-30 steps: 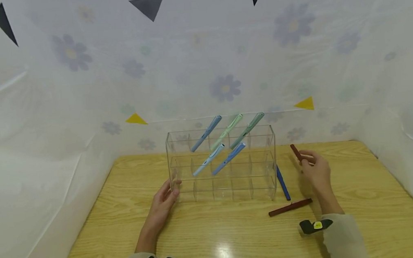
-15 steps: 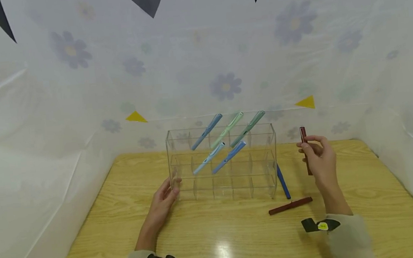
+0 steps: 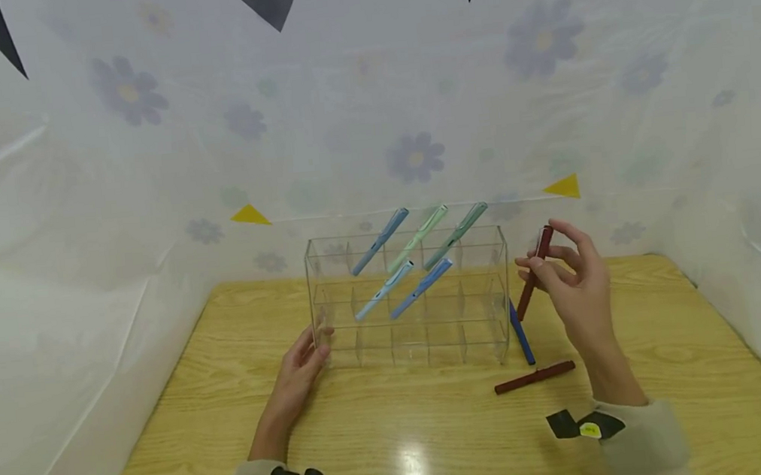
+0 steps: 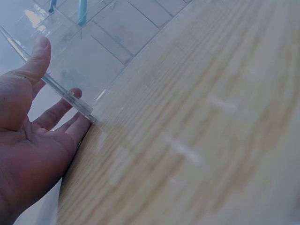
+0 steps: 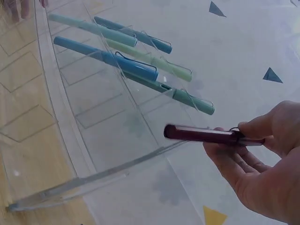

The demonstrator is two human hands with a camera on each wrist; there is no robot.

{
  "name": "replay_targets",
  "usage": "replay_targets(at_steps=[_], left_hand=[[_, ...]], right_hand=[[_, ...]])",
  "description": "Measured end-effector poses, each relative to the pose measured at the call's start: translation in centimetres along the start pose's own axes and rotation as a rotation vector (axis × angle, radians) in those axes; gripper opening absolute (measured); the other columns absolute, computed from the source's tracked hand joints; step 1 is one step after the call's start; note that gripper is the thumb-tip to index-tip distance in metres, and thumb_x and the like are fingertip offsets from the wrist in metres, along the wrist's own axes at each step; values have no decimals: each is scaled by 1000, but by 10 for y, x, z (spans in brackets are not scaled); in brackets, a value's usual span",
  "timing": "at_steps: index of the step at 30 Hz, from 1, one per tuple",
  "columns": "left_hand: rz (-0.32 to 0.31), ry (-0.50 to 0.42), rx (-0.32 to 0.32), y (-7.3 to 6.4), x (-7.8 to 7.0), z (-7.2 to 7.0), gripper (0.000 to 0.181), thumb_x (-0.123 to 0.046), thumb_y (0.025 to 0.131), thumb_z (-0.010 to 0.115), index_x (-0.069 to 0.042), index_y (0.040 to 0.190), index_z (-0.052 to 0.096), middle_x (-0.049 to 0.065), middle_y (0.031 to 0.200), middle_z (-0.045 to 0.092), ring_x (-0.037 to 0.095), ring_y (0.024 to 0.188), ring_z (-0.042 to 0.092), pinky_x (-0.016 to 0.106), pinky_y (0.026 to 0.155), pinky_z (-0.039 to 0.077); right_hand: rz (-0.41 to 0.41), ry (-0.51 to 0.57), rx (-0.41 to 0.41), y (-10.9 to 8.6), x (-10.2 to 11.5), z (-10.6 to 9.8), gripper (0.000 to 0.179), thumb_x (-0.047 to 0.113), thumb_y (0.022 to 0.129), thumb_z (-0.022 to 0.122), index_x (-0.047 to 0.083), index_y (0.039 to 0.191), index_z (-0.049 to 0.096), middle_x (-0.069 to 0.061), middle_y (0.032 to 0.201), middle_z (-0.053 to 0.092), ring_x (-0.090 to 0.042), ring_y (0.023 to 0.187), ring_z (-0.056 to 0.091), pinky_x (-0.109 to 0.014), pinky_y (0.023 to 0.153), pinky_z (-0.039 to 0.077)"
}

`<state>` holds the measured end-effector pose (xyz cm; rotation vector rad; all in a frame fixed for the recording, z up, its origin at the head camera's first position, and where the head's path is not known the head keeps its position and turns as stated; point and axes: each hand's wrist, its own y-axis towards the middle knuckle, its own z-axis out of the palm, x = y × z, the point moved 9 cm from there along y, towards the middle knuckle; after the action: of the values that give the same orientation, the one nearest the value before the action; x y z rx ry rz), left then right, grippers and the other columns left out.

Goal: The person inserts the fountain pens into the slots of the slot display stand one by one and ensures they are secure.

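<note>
A clear compartmented pen rack (image 3: 409, 326) stands on the table, its left side edge held between the thumb and fingers of my left hand (image 3: 296, 381). Right of the rack, my right hand (image 3: 578, 292) pinches a dark red pen (image 3: 527, 296). That pen is raised and tilted, its clip end up; the right wrist view shows the pen (image 5: 201, 134) beside the rack's side panel. Several pens slant in the rack: blue (image 3: 381, 241), pale green (image 3: 419, 237) and dark green (image 3: 456, 235) in the upper row, light blue (image 3: 385, 290) and mid blue (image 3: 422, 288) below.
A dark blue pen (image 3: 522, 338) lies against the rack's right side. Another dark red pen (image 3: 535, 377) lies on the wooden table (image 3: 411, 431) in front of my right hand. A flowered white sheet (image 3: 343, 120) encloses the back and sides.
My right hand has lifted the dark red pen, turned it upright, then tilted it and moved it left towards the rack. My left hand stays at the rack's left edge.
</note>
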<state>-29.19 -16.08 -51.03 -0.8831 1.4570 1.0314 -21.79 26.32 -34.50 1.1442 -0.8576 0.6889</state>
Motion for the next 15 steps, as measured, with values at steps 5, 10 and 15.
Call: replay_targets(at_steps=[5, 10, 15], left_hand=[[2, -10, -2, 0, 0, -1, 56, -16, 108, 56, -12, 160, 36, 19, 152, 47, 33, 147, 36, 23, 100, 44], [-2, 0, -12, 0, 0, -2, 56, -16, 108, 55, -11, 160, 36, 21, 152, 47, 35, 145, 38, 24, 100, 45], [10, 10, -12, 0, 0, -1, 56, -14, 108, 54, -9, 160, 35, 25, 152, 45, 39, 145, 37, 22, 100, 44]], right_hand=[[-57, 21, -66, 0, 2, 11, 50, -9, 94, 68, 1, 140, 54, -21, 105, 69, -26, 91, 74, -35, 78, 58], [-100, 51, -113, -1, 0, 21, 45, -10, 91, 70, -6, 133, 53, -22, 105, 63, -24, 82, 74, -38, 77, 58], [-136, 6, -145, 1, 2, 31, 41, -9, 92, 71, -11, 129, 53, -23, 103, 64, -23, 80, 74, -34, 76, 59]])
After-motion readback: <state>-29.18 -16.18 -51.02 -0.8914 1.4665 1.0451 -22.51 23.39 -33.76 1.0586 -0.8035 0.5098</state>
